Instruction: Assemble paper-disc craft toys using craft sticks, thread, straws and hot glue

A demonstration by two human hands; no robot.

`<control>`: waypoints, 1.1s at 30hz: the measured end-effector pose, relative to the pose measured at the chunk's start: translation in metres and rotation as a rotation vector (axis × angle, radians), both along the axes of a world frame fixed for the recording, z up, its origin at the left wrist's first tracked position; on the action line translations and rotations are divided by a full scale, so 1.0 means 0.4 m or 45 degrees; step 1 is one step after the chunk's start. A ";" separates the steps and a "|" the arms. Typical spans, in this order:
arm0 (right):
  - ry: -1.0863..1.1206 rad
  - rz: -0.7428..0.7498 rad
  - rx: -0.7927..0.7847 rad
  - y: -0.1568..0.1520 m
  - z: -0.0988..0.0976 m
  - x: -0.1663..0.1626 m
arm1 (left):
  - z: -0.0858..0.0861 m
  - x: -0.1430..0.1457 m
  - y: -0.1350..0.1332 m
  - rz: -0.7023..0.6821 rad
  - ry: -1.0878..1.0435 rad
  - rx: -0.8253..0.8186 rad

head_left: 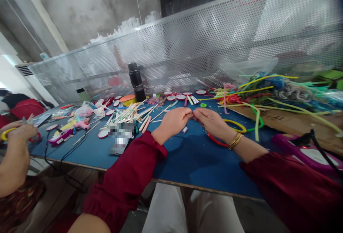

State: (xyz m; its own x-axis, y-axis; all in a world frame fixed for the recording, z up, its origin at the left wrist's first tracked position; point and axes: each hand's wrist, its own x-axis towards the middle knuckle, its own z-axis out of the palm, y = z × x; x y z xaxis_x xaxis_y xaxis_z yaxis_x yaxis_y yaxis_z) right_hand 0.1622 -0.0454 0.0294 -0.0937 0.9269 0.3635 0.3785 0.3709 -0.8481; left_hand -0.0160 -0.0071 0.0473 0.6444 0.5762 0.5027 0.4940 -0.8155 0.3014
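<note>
We see the left hand (175, 120) and the right hand (211, 120) meeting fingertip to fingertip above the blue-topped desk (198, 168). Both are pinched narrow; whatever may be between the fingers is hidden, so we cannot tell what they hold. A thin, curved red tube (218, 140) passes below the right hand and wrist, though we cannot tell whether it touches; a bent yellow tube (242, 128) and a curved green tube (262, 121) lie just beyond the wrist.

Our worry is a small piece slipping from a loose pinch and getting lost, since the fingers block our view. The gold-coloured metal bracelet (235, 141) might snag the red tube if the wrist drags across it, and the sleeve could catch the black cable (321, 150) on the purple plastic device (311, 156).

Near the left hand, a small white cylinder (184, 129) could roll if nudged. Loose pale sticks (128, 113) and a tall black bottle (136, 83) hem in that side, and a flat brown cardboard sheet (278, 124) bearing tangled coloured strands crowds the other. Well apart, a co-worker's hand (25, 133) holds scissors.
</note>
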 end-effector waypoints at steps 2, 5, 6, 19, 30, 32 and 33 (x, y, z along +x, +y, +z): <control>0.243 0.064 -0.148 -0.005 -0.006 -0.001 | -0.001 0.005 -0.002 -0.036 -0.022 -0.045; 0.523 0.122 -0.310 -0.014 -0.009 0.002 | -0.003 0.011 -0.002 -0.099 -0.083 -0.112; 0.578 0.126 -0.330 -0.019 -0.009 -0.001 | -0.005 0.012 -0.002 -0.119 -0.098 -0.130; -0.616 -0.271 -0.041 0.004 0.031 0.082 | -0.002 -0.028 0.039 -0.042 -0.148 -0.095; -1.433 -0.429 -0.446 -0.001 0.017 0.116 | -0.002 -0.083 0.097 0.223 -0.213 -0.114; -1.428 -0.448 -0.464 0.002 0.021 0.121 | -0.003 -0.084 0.097 0.247 -0.175 -0.110; -1.422 -0.468 -0.477 0.004 0.023 0.127 | -0.003 -0.085 0.097 0.259 -0.162 -0.110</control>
